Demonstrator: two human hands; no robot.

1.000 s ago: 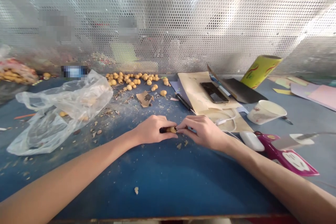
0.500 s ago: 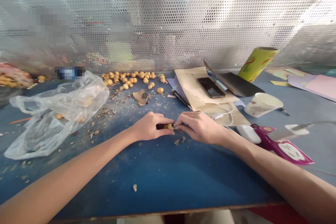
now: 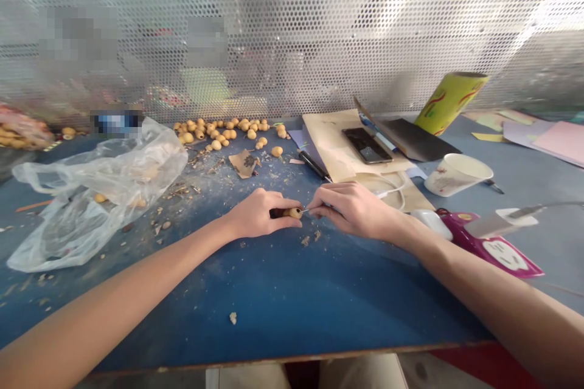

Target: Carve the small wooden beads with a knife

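Observation:
Near the middle of the blue table [image 3: 292, 298], my left hand [image 3: 258, 213] is closed around a small tan gourd [image 3: 294, 213]. A dark hole at the gourd's end faces right, and its other end is hidden in my palm. Opposite it, my right hand [image 3: 349, 209] pinches a thin metal tool [image 3: 306, 211], whose tip is at the hole. How far in the tip reaches, and the tool's exact kind, I cannot tell. Crumbs [image 3: 305, 240] lie just below my hands.
Several small gourds [image 3: 219, 134] lie at the back, with a clear plastic bag [image 3: 95, 188] at left. To the right are a phone [image 3: 367, 144], a black-handled tool [image 3: 314, 164], a paper cup [image 3: 458, 174], a yellow tube [image 3: 449, 103] and a power strip [image 3: 502, 249].
My right hand has drawn slightly away from the gourd, so more of the thin metal tool shows. My left hand keeps its hold. The whole view has shifted a little.

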